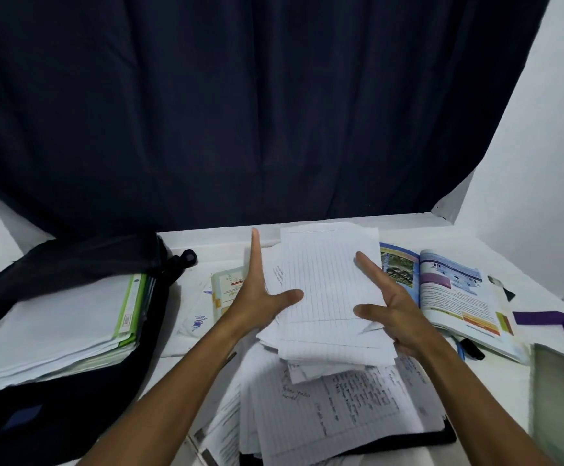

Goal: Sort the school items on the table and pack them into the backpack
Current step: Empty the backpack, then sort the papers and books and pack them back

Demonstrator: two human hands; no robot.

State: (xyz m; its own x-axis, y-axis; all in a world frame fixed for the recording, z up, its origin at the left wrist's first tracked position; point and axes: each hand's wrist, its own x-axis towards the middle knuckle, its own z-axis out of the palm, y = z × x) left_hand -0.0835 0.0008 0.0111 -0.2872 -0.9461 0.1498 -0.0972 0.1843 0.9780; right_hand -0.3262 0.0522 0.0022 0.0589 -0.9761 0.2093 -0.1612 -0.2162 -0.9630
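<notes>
Two bare forearms, entering from the lower edge of the head view, slim and long, tapering toward narrow wrists. No sleeve visible anywhere along either arm; bare as far as the frame shows. Left hand (257,297) with slender fingers and a distinct thumb, no ring, no watch, no band at the wrist. Right hand (393,306) likewise unadorned, with lean fingers and a visible thumb. Nails short, unpainted as far as can be told. Fine detail of knuckles and skin lost to slight blur.
</notes>
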